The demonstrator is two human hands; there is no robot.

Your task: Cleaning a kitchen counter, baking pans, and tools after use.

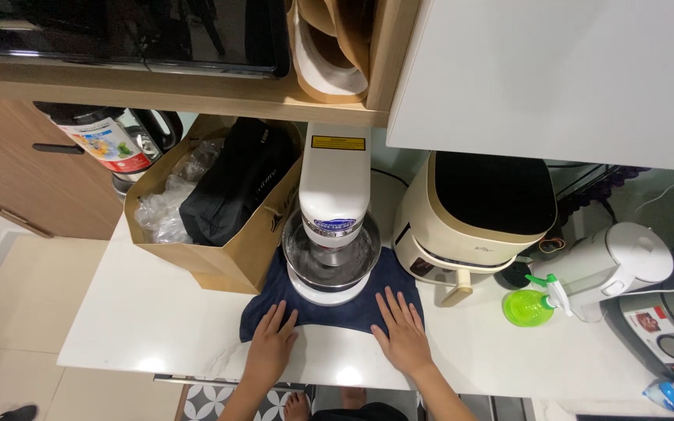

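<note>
On the white desk, the left hand and right hand are pressed flat, fingers spread, on a dark blue cloth laid beneath a white stand mixer.

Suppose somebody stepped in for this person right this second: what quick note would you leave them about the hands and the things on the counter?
Left hand: flat, palm down on the near edge of the dark blue towel, holding nothing.
Right hand: also flat on the towel, empty.
The white stand mixer with its steel bowl stands on that towel, just beyond the fingers.
Left of it: a brown paper bag. Right of it: a cream air fryer.
Done: the mixer sits on the towel with both hands pressed on the cloth.
Left: cannot tell; the bowl's contents are not clear.
</note>
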